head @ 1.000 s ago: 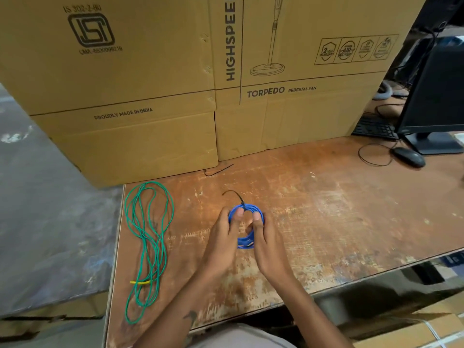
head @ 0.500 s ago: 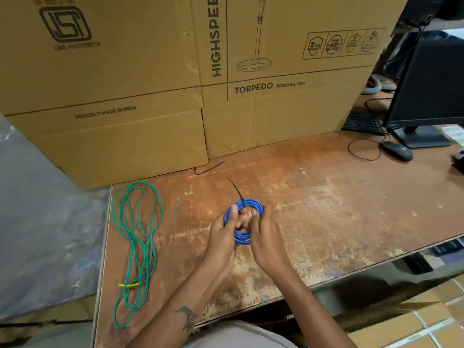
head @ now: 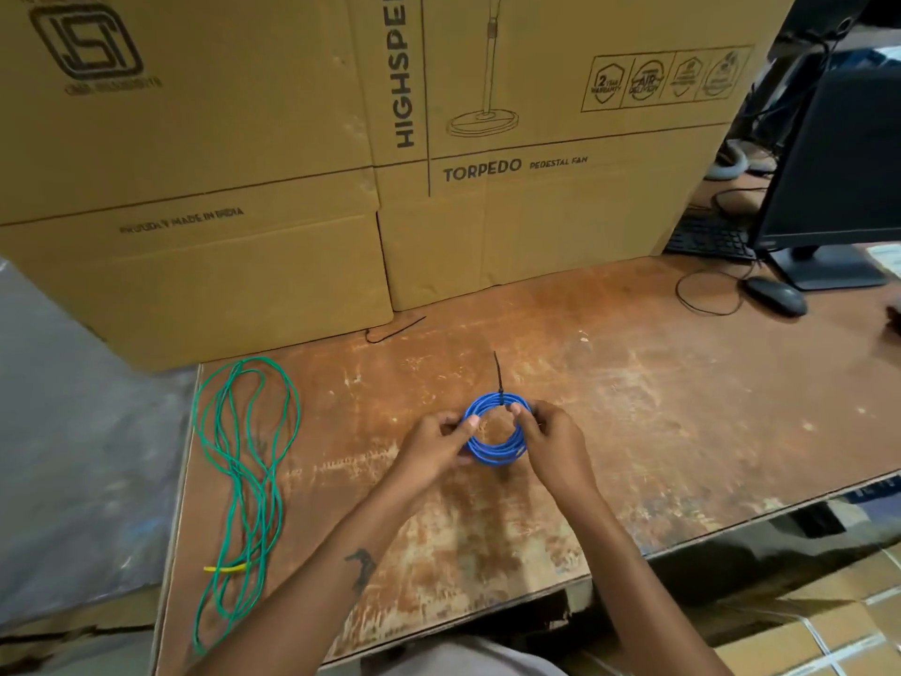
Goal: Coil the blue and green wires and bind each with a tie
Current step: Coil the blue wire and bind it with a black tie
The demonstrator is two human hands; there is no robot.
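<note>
- Left hand [head: 434, 444] and right hand [head: 551, 439] hold the round blue wire coil [head: 495, 431] over the worn brown wooden counter [head: 634, 407]; fingers of each pinch opposite sides.
- Thin black plastic tie [head: 498, 378] binds the coil's far edge, tail pointing away.
- Loose green wire [head: 244, 480] lies at the counter's left edge, unbound.
- Second black tie [head: 392, 330] lies by the large cardboard boxes [head: 244, 163].

worn scratched wooden table [head: 634, 407], big cardboard fan boxes [head: 244, 163] stacked along the back, black monitor [head: 838, 178], keyboard [head: 707, 236] and mouse [head: 775, 295] far right, grey plastic sheet [head: 73, 431] on the left
</note>
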